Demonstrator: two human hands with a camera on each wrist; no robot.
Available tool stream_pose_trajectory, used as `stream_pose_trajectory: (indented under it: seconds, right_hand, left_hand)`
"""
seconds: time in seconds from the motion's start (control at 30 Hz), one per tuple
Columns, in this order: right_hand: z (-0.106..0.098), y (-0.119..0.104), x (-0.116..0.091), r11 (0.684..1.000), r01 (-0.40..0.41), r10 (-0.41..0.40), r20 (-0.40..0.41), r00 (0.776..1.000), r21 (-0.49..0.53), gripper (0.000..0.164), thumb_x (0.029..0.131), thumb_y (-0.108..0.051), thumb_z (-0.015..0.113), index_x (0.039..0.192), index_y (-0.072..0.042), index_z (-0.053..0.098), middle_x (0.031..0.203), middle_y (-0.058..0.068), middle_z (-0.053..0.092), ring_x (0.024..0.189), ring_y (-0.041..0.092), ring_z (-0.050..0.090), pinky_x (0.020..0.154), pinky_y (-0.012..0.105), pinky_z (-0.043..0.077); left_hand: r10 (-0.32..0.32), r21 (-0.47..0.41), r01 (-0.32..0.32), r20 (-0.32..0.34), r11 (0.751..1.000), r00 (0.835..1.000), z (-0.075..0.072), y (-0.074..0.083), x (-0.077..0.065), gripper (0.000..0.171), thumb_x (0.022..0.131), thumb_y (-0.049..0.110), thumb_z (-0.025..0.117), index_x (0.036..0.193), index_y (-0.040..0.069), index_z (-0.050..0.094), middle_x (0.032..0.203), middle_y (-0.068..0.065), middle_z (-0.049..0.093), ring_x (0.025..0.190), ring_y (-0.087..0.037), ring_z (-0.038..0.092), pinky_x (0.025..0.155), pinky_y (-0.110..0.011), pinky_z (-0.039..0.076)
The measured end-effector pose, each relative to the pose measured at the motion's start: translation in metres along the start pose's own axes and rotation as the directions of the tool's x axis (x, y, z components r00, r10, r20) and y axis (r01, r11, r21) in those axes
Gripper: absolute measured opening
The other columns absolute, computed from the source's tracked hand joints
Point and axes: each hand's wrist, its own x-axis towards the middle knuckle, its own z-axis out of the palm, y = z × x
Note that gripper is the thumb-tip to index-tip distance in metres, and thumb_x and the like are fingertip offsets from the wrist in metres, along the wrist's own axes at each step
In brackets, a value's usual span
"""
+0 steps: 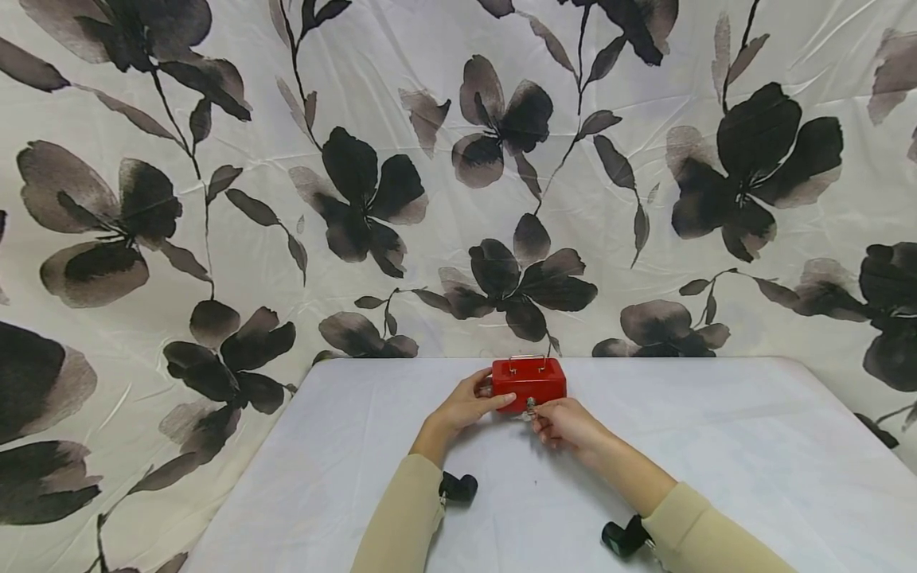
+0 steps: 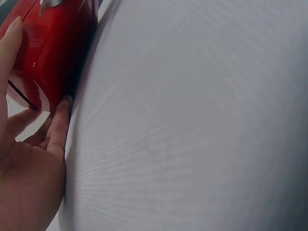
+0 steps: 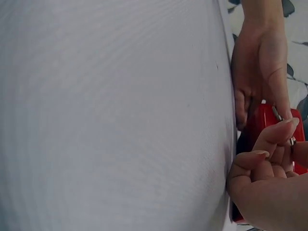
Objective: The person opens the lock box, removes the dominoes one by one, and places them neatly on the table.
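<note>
The box [image 1: 540, 385] lay straight ahead of both hands, its long axis running crosswise in front of them, its near face turned towards me; on that face sat the lock [image 1: 531, 403], a little to the left of my right hand [image 1: 569, 426] and just right of the thumb of my left hand [image 1: 469, 406]; my right hand was the nearer to it, thumb and forefinger pinching a small piece of bright metal, the key [image 1: 527, 415] as I judged it, right at the lock; my fingers hid most of it, so I could not tell how far in it was; the other right fingers were curled below the pinch; my left hand gripped the left end of the box, thumb laid along the near face, the other fingers round the end, the lowest down against the table [image 1: 344, 469]; what crowded the lock was that thumb, its tip close on the left side; the handle [image 1: 527, 358] was on top of the box, above both hands and out of their way; a flowered cloth [image 1: 444, 215] hung beyond them; back towards my sleeves [image 1: 401, 513], a black gadget [image 1: 461, 488] sat at the inner side of my left wrist, with another [image 1: 626, 537] at my right.
</note>
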Motion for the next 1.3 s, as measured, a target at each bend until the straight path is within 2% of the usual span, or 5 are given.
stream_pose_trajectory:
  seconds: [0.27,0.7,0.9,1.03,1.3]
  right_hand:
    - [-0.0007,0.0026,0.0001,0.995,-0.006,0.001,0.049,0.999,0.103,0.025,0.107,-0.011,0.043,0.104,0.009,0.059,0.079,0.006,0.056,0.066,0.017,0.051,0.064,0.028,0.043]
    - [-0.0006,-0.0005,-0.0031,0.999,-0.006,0.004,0.044,0.999,0.053,0.029,0.107,-0.013,0.043,0.109,0.010,0.060,0.080,0.006,0.056,0.068,0.017,0.052,0.064,0.028,0.044]
    - [-0.0013,-0.0009,-0.0059,0.999,0.017,-0.015,0.061,0.998,-0.029,0.030,0.108,-0.017,0.045,0.104,0.007,0.062,0.077,0.005,0.057,0.067,0.016,0.053,0.062,0.027,0.042]
    - [-0.0021,-0.0009,-0.0058,0.995,0.027,-0.023,0.038,0.999,-0.096,0.032,0.108,-0.017,0.045,0.104,0.007,0.065,0.075,0.005,0.058,0.064,0.016,0.053,0.058,0.026,0.040]
    - [-0.0059,-0.0055,-0.0068,0.964,0.066,-0.072,-0.017,0.997,-0.257,0.028,0.106,-0.014,0.049,0.097,0.004,0.069,0.072,0.006,0.060,0.060,0.017,0.053,0.054,0.027,0.045]
  left_hand:
    - [0.004,0.017,-0.004,-0.003,1.000,1.000,0.0003,-0.0006,-0.0001,0.081,0.090,0.032,0.081,0.155,0.006,0.040,0.141,-0.013,0.059,0.122,-0.028,0.059,0.100,-0.045,0.052]
    - [0.011,0.011,-0.011,-0.005,1.000,1.000,0.0002,0.0000,-0.0002,0.080,0.090,0.031,0.081,0.155,0.006,0.041,0.139,-0.013,0.060,0.120,-0.027,0.059,0.099,-0.045,0.053]
    - [0.008,0.010,-0.008,0.000,1.000,1.000,-0.0006,-0.0018,0.0004,0.081,0.089,0.031,0.081,0.155,0.007,0.041,0.139,-0.012,0.060,0.119,-0.027,0.060,0.098,-0.044,0.053]
    - [0.003,0.022,-0.003,-0.005,1.000,1.000,-0.0005,-0.0016,-0.0003,0.082,0.089,0.033,0.081,0.155,0.007,0.041,0.142,-0.012,0.058,0.119,-0.027,0.059,0.099,-0.045,0.053]
    - [0.012,0.001,-0.012,0.004,1.000,1.000,-0.0012,-0.0013,0.0017,0.080,0.089,0.031,0.082,0.154,0.007,0.042,0.139,-0.012,0.060,0.117,-0.025,0.060,0.097,-0.043,0.053]
